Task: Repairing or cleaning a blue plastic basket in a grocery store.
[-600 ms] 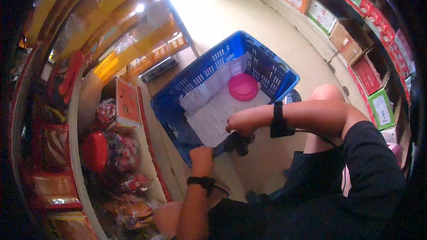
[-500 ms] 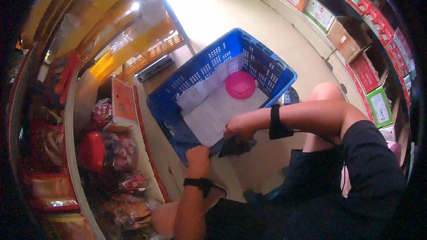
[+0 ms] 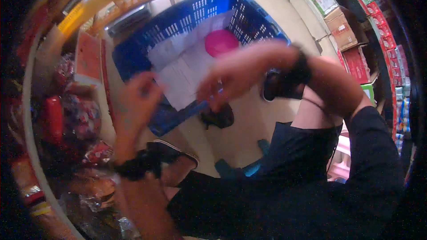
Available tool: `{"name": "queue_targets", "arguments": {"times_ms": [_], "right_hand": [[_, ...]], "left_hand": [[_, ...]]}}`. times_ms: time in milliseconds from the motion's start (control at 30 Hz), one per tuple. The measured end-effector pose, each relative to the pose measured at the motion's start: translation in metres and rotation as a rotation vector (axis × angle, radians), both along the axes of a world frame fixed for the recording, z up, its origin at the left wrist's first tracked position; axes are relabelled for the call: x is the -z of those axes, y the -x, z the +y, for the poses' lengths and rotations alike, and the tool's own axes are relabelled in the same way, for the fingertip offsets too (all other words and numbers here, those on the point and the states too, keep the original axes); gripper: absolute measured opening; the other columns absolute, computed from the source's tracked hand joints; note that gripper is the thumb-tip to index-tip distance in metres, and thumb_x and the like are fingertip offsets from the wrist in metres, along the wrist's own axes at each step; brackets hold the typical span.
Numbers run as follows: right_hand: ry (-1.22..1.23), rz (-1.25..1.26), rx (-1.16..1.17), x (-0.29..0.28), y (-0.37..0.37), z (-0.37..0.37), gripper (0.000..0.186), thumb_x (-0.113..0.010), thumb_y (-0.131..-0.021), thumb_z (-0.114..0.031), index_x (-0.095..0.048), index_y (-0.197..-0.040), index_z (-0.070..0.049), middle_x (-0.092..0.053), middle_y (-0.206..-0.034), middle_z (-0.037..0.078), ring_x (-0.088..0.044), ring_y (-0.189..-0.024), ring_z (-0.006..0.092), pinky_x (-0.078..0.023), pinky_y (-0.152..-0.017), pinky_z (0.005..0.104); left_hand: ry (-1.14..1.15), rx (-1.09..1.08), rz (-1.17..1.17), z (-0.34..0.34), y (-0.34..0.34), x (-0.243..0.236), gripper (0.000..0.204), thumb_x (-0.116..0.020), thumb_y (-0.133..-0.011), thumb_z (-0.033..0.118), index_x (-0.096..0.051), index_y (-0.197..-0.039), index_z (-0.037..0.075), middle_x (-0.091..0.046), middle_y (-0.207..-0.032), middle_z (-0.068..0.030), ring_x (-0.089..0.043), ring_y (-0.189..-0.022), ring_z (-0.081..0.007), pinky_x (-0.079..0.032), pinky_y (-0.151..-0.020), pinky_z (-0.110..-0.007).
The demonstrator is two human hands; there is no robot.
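Note:
My left hand [image 3: 141, 91], blurred, is raised over the left side of the blue perforated crate [image 3: 135, 53], its fingers curled; any held thing is indistinct. My right hand [image 3: 224, 80] is over the crate's near side, its fingers smeared by motion. The crate has pale paper or board [image 3: 175, 78] lining its bottom and a round pink plastic item [image 3: 220, 41] at the back right. A small dark object [image 3: 215, 116] is on the floor just beside the crate, below my right hand. Both wrists wear black straps.
Left shelving holds an orange box [image 3: 86, 55], a red-lidded jar [image 3: 54, 118] and bagged goods [image 3: 93, 186]. Boxes [image 3: 344, 29] and small packs line the right shelves. My bent legs are near the crate; a pink plastic object [image 3: 338, 151] sits beside my right thigh.
My left hand has left the crate's near corner and moved upward and leftward. My right hand has shifted too. The view has tilted, so the crate appears higher and farther left.

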State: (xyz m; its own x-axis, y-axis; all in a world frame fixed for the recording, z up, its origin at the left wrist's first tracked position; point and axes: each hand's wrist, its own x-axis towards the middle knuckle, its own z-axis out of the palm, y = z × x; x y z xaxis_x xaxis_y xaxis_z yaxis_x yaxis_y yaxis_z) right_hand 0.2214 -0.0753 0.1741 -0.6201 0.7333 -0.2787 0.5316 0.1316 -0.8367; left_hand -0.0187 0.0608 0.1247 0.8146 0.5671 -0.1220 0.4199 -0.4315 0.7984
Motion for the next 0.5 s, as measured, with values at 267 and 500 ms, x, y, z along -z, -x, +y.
{"name": "queue_targets", "arguments": {"times_ms": [267, 500], "right_hand": [[0.137, -0.509, 0.175, 0.138, -0.046, -0.076, 0.033, -0.061, -0.086, -0.016, -0.056, -0.116, -0.001, -0.066, -0.094, 0.011, -0.062, -0.089, 0.0176, -0.049, -0.076, 0.0328], [0.274, -0.725, 0.045, 0.258, -0.037, -0.137, 0.033, -0.061, -0.086, -0.015, -0.056, -0.116, -0.001, -0.066, -0.094, 0.011, -0.062, -0.089, 0.0176, -0.049, -0.076, 0.0328]], "left_hand": [[-0.464, 0.219, 0.108, 0.006, -0.001, 0.035, 0.038, -0.072, -0.077, 0.027, -0.063, -0.108, 0.008, -0.066, -0.091, -0.0140, -0.064, -0.092, -0.0305, -0.051, -0.081, -0.039], [-0.515, 0.305, 0.201, -0.005, 0.004, 0.055, 0.037, -0.070, -0.077, 0.026, -0.063, -0.108, 0.008, -0.066, -0.091, -0.0140, -0.064, -0.092, -0.0305, -0.051, -0.081, -0.039]]}}
